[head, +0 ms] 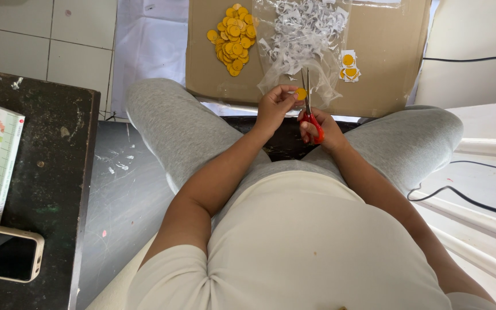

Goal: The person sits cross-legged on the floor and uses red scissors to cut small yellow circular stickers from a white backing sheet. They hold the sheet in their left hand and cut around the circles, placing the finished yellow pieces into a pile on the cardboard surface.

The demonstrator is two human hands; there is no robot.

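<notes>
Your left hand (pixel 274 106) pinches the light, flimsy yellow disc (pixel 301 93) by its edge while your right hand (pixel 320 129) grips the scissors (pixel 308 106), so hold gently.

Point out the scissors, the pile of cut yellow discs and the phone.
scissors (pixel 311 117), head view, on the red handle in the right hand.
pile of yellow discs (pixel 233 39), head view, on the middle of the heap.
phone (pixel 4 255), head view, on its dark screen.

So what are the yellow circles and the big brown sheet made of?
The circles look like thin matte paper or card: flat, and the scissors are cutting one. The sheet looks like plain cardboard: dull brown, stiff and flat.
</notes>
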